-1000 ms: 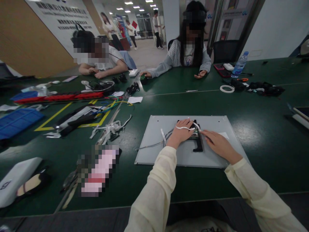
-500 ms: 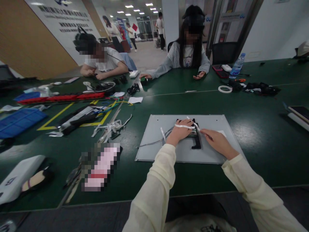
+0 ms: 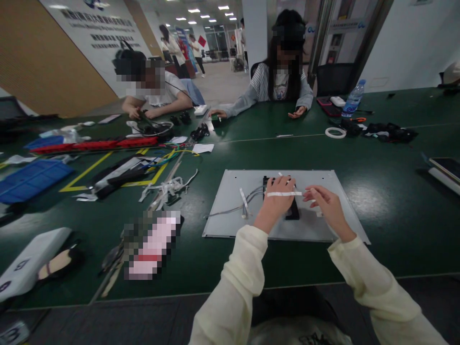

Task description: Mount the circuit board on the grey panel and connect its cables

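My left hand (image 3: 278, 197) lies over a black frame-like part (image 3: 293, 211), its fingers bent over the upper end. That hand hides most of the part. Across its back runs a narrow white strip (image 3: 285, 194), reaching out to the right. My right hand (image 3: 327, 207) is raised over the board with curved, parted fingers. Its fingertips are at the strip's free end; whether they touch is unclear. Beneath both hands is a light grey board (image 3: 226, 191). Grey cables (image 3: 233, 211) trail left from the part, and another short white strip (image 3: 243, 197) stands near them.
Left of the board are a tangle of white strips (image 3: 171, 189), a blurred-out pink item (image 3: 154, 244) and a blue tray (image 3: 32, 177). Across the green table (image 3: 258, 148) sit two people. At the far right are a tape roll (image 3: 335, 132), black straps (image 3: 388, 132) and a water bottle (image 3: 354, 99).
The white strip over my left hand now extends straight to the right. My left hand has shifted slightly right over the black part. My right hand has moved right, its fingers opening.
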A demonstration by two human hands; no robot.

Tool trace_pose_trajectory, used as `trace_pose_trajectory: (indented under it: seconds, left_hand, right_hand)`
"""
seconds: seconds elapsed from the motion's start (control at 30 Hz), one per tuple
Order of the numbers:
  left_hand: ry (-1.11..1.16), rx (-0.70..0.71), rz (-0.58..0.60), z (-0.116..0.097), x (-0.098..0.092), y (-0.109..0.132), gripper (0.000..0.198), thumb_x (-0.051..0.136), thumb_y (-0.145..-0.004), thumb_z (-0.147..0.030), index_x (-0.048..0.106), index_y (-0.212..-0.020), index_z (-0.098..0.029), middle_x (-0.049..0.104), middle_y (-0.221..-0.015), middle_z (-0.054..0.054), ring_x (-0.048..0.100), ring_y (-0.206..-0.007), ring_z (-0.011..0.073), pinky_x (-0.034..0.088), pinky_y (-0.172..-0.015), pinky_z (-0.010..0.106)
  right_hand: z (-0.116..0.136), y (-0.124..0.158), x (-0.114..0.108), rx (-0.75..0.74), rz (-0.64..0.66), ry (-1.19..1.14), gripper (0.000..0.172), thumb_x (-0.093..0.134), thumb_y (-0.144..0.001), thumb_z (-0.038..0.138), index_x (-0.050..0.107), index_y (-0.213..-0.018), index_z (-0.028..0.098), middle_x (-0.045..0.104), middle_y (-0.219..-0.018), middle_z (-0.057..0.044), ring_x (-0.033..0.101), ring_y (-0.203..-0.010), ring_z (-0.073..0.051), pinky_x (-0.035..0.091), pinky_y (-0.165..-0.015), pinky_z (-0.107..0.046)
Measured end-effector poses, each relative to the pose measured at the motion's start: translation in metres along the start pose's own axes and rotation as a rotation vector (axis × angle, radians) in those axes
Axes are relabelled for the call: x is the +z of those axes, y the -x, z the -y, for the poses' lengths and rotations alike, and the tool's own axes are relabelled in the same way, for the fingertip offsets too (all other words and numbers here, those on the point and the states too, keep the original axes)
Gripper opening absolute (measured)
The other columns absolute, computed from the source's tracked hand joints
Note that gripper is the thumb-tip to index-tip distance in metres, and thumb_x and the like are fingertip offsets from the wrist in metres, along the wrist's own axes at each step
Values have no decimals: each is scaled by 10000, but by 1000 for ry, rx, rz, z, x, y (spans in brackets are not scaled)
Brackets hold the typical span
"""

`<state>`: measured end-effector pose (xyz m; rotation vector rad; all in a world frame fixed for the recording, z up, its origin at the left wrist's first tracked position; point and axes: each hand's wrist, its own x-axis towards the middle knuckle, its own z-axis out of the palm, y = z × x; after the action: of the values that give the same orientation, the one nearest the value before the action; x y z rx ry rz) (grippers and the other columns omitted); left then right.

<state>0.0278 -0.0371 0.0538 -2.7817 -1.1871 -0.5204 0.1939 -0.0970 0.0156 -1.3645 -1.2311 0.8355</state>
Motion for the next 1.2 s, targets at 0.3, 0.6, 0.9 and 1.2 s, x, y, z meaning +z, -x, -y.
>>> trace_pose_trajectory:
  seconds: [0.3,0.6,0.9,1.2]
  left_hand:
    - [-25,-88,-17,-20,9,13,325,414,-911,-223,508,-1219,-183,500,-1329,118,394,-1275,281,288,-1066,504]
    - [141,-331,-140,-5,-10,46,393,378,-882,-99,472,-1258,-165,506,-1335,106,434,-1271,239,376,-1047,440]
    - [272,-322,-153,-51,-6,84,438,345,-898,-110,413,-1328,-159,507,-1339,119,437,-1283,227,406,-1054,444]
    - [108,-292,-22,-74,11,88,462,359,-941,-284,374,-1380,-140,419,-1440,116,368,-1342,236,342,-1097,469]
  right_hand:
    - [2,7,13,53,79,-104,370,671,-723,486,658,-891,157,679,-742,-50,623,-643,-154,481,-517,-241]
    - [-7,16,4,277,-82,-138,370,706,-647,495,621,-742,148,646,-626,-48,594,-550,-146,384,-411,-199]
    - [-16,15,3,198,-35,160,297,624,-717,466,623,-706,170,621,-556,-19,545,-456,-138,372,-398,-224]
    - [-16,17,6,151,-52,281,249,579,-758,431,617,-759,184,654,-610,-31,579,-478,-155,408,-425,-243]
